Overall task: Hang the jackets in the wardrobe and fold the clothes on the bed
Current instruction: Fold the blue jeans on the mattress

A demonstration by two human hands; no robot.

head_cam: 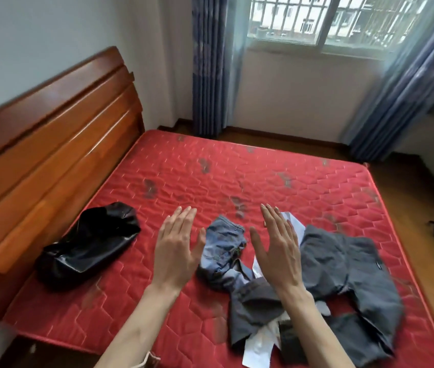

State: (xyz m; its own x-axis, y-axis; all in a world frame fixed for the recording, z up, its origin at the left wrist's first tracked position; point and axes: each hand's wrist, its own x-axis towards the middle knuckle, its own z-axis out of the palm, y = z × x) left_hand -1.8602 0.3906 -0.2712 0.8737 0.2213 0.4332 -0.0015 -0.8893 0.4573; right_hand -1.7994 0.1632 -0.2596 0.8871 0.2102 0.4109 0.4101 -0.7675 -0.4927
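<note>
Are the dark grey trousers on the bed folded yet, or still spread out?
Still unfolded: the dark grey trousers lie rumpled on the red mattress, legs sprawled apart, tangled with other clothes.

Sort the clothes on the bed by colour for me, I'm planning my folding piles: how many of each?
Black: 1, the black jacket
Blue: 1, the blue denim garment
Dark grey: 1, the grey trousers
White: 1, the white garment, mostly buried under the grey
Total: 4
</note>
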